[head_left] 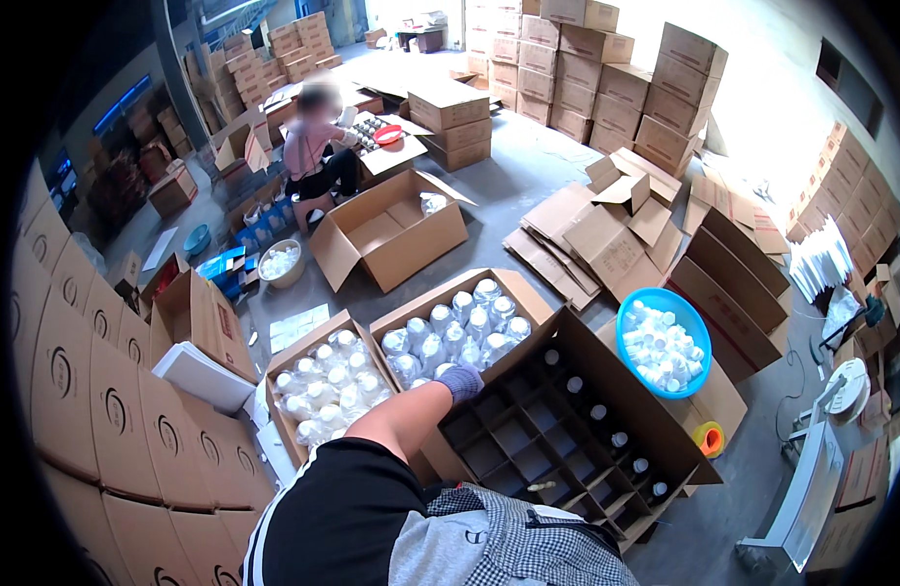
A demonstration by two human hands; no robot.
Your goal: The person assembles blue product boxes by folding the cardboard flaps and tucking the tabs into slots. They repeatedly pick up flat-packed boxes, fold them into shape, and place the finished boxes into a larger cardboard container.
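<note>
My left hand [461, 383], in a grey-purple knit glove, reaches to the near right side of an open carton [530, 298] of clear bottles [461, 330]. Its fingers are hidden, so I cannot tell whether they hold a bottle. Right beside it stands a large carton with a cardboard divider grid [528, 435]. Several white-capped bottles [598, 412] stand in the cells along its right side. A small pale yellowish object [541, 485] lies across the near dividers; what it is I cannot make out. My right hand is not visible.
Another carton of clear bottles [333, 381] stands at left. A blue basin of white caps [665, 342] and an orange-yellow tape roll [709, 439] are at right. Stacked cartons [118, 410] line the left. Farther off, a person [318, 146] sits by an open carton [391, 230] and flattened cardboard [606, 230].
</note>
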